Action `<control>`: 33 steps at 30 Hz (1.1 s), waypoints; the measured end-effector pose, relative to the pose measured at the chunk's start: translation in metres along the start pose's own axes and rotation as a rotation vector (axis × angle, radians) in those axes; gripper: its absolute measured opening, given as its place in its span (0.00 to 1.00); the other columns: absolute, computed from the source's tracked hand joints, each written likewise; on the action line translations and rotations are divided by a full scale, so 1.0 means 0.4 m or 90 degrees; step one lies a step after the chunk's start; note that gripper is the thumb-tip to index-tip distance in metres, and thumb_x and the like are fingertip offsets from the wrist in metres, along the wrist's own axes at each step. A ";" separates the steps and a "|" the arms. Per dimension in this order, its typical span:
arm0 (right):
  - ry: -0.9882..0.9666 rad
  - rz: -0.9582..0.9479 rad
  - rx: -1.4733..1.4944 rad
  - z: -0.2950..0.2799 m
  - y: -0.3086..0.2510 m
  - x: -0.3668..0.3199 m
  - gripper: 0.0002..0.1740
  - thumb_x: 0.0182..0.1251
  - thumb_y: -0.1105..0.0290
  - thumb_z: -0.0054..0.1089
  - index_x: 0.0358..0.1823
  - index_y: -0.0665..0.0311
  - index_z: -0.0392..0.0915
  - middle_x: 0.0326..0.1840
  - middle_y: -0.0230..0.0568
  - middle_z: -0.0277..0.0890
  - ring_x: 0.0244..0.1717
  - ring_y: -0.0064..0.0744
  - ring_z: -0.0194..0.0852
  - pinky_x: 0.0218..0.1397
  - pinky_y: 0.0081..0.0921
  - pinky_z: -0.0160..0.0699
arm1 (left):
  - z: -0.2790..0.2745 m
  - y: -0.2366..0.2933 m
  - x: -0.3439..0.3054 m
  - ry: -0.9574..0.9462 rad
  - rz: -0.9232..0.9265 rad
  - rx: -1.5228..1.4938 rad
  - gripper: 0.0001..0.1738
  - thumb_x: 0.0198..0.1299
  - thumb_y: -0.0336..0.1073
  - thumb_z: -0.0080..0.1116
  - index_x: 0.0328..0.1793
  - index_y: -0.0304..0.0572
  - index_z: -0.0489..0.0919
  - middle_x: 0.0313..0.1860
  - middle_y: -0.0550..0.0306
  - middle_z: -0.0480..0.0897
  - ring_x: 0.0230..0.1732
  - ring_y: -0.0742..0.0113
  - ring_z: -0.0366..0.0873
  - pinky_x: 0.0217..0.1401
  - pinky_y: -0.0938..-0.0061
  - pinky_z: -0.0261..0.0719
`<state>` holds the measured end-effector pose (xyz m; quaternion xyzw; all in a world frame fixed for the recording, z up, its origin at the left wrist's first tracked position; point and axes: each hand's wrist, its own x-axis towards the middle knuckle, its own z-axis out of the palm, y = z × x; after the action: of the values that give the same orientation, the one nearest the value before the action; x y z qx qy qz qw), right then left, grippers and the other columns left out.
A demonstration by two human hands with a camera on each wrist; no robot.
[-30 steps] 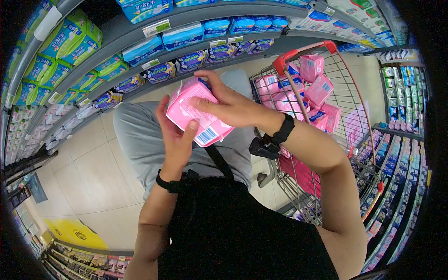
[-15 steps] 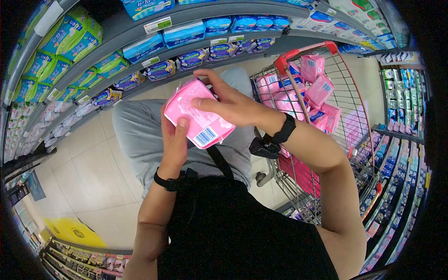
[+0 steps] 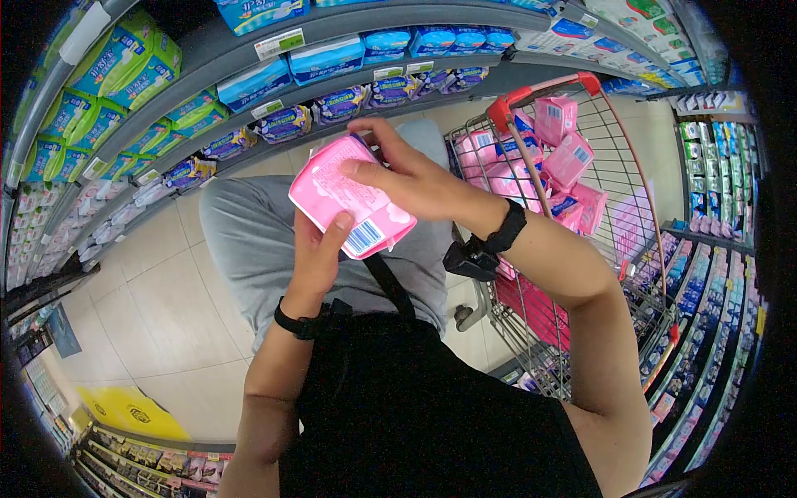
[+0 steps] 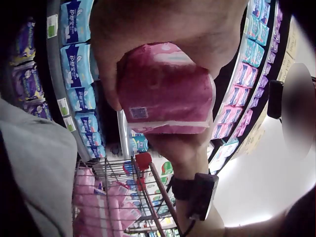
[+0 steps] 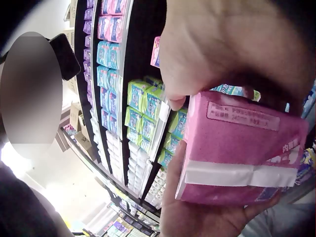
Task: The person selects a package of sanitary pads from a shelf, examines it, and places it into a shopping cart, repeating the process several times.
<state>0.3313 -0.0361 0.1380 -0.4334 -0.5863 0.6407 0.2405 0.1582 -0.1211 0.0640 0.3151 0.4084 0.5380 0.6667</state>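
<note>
A pink pack of sanitary pads [image 3: 349, 195] is held between both hands above the lap in the head view. My left hand [image 3: 317, 253] grips its lower left side, thumb on the printed face near the barcode. From the upper right my right hand [image 3: 398, 178] holds it, thumb lying across the small print. In the left wrist view the pack [image 4: 165, 94] shows a side with a small square code. The right wrist view shows another side of the pack [image 5: 242, 148] with a white strip along it. The fingers behind the pack are partly hidden.
At the right stands a shopping cart [image 3: 585, 79] with several pink packs [image 3: 569, 162] inside. Shelves [image 3: 357, 23] of blue, green and purple packs curve across the front and left. Grey-trousered legs [image 3: 245, 241] are bent below the hands. More stocked shelves [image 3: 706, 332] line the far right.
The pack has tilted slightly in the hands, its printed face turning more toward the head camera. The left thumb has shifted a little on it. The cart and its packs look the same.
</note>
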 end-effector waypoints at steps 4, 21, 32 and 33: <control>-0.009 0.001 -0.059 -0.005 0.015 -0.001 0.42 0.71 0.54 0.66 0.75 0.66 0.53 0.56 0.49 0.73 0.56 0.32 0.73 0.58 0.28 0.74 | -0.007 -0.012 0.005 0.017 0.014 -0.011 0.39 0.67 0.43 0.65 0.77 0.34 0.60 0.69 0.49 0.73 0.68 0.65 0.72 0.70 0.68 0.71; 0.005 0.016 0.070 -0.004 0.026 0.013 0.39 0.75 0.48 0.59 0.73 0.68 0.57 0.60 0.49 0.75 0.57 0.31 0.76 0.58 0.26 0.77 | -0.047 -0.045 0.005 0.053 -0.007 -0.059 0.33 0.74 0.49 0.51 0.76 0.35 0.61 0.70 0.48 0.73 0.69 0.59 0.74 0.72 0.62 0.74; -0.086 0.148 0.167 -0.018 -0.016 0.004 0.33 0.76 0.43 0.53 0.65 0.66 0.74 0.52 0.35 0.82 0.49 0.18 0.80 0.54 0.20 0.79 | -0.062 -0.053 -0.008 0.033 -0.055 -0.092 0.40 0.76 0.60 0.44 0.79 0.35 0.57 0.72 0.48 0.72 0.71 0.57 0.72 0.74 0.62 0.70; -0.086 0.152 0.187 -0.020 -0.015 0.006 0.34 0.77 0.44 0.52 0.67 0.68 0.71 0.54 0.37 0.81 0.51 0.19 0.80 0.55 0.20 0.79 | -0.057 -0.049 -0.004 0.066 -0.059 -0.050 0.38 0.77 0.58 0.44 0.79 0.35 0.58 0.71 0.49 0.72 0.70 0.58 0.72 0.73 0.63 0.71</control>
<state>0.3355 -0.0285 0.1437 -0.4162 -0.4462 0.7707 0.1837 0.1470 -0.1275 0.0370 0.2411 0.4354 0.5378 0.6805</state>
